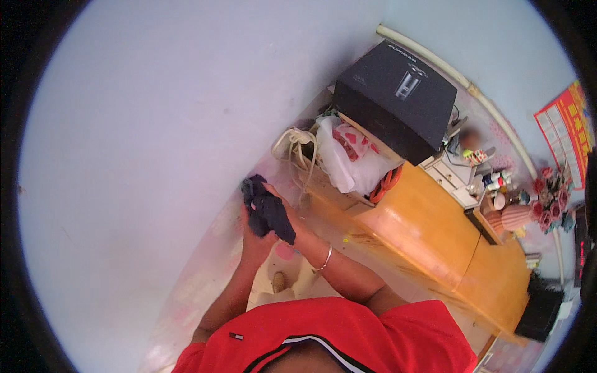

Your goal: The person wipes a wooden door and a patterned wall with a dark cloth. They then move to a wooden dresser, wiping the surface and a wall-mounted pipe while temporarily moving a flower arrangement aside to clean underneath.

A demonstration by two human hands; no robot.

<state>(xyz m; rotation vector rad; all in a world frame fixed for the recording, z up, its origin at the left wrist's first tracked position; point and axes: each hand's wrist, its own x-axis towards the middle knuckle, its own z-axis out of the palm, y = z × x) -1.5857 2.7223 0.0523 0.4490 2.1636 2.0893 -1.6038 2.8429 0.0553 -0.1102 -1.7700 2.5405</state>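
A bunched dark navy cloth (268,214) is held up in front of me, close to the pale wall. My left hand (254,244) grips it from below and from the left side, fingers partly hidden behind the fabric. Along its right edge my right hand (290,214) is closed on it too, with a silver bangle (327,256) on that wrist. The folds hide most of the fingers, and the cloth's exact kind cannot be made out.
Right of my hands stands an orange-brown wooden desk (429,230). On it are a large black box (398,99), a white plastic bag (354,165), small white drawers (449,177) and a pink vase of flowers (517,217). Coiled pale cable (298,146) hangs beside the wall (155,124).
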